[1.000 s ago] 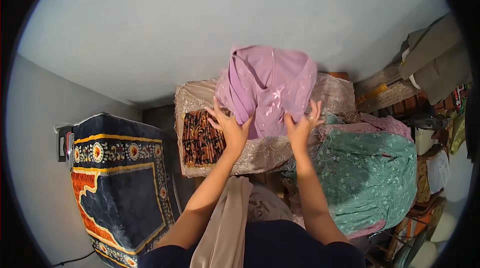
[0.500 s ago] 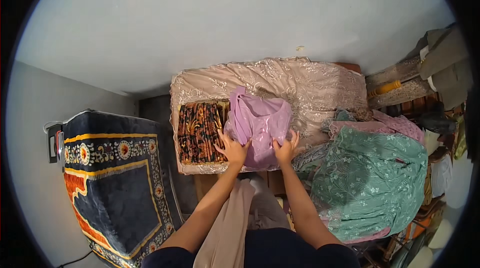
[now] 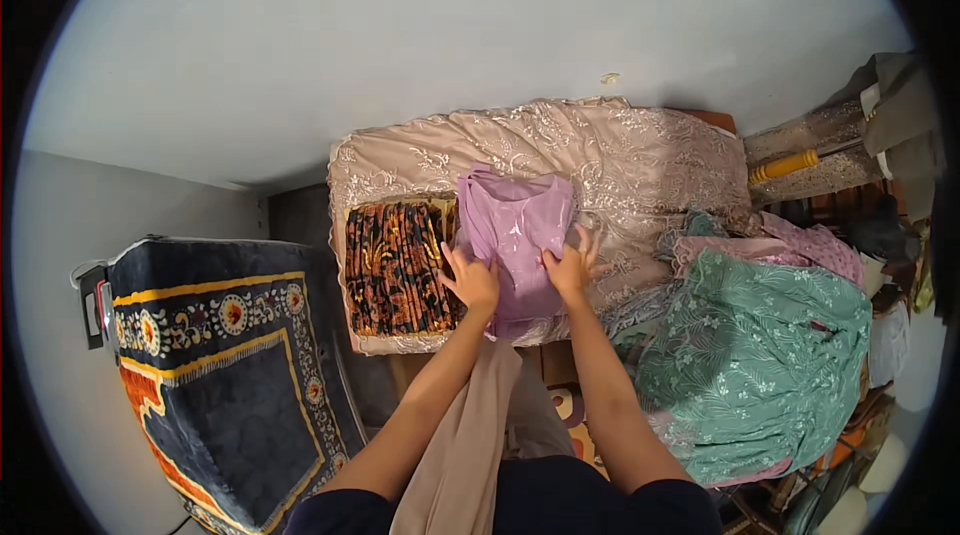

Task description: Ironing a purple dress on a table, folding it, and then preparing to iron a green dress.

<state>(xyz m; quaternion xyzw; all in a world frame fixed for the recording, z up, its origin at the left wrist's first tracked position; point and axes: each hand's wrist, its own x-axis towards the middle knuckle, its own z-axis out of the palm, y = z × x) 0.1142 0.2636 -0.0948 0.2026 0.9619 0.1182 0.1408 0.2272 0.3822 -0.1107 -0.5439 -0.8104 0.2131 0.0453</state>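
A lilac garment (image 3: 524, 247) lies flat in front of me, its wide neckline away from me and its sides turned inward into a narrow shape. Over its left edge rests my left hand (image 3: 471, 281), fingers spread and thumb on the fabric. My right hand (image 3: 570, 267) is at the opposite edge, its thumb against the cloth and its fingers fanned outward. Neither hand is closed around the garment. Left of it lies a pleated black cloth (image 3: 396, 265) with an orange and yellow pattern, close to my left fingers.
Beneath everything spreads a beige embroidered lace cloth (image 3: 640, 150) over a table. To the right, a green floral lace garment (image 3: 750, 365) covers a heap of clothes. At the left hangs a dark blue patterned rug (image 3: 240, 415). A yellow handle (image 3: 784, 167) sticks out at the back right.
The lilac garment's left and right sides have come inward, so it looks narrower and smoother. Both hands remain at its edges. My view has shifted slightly.
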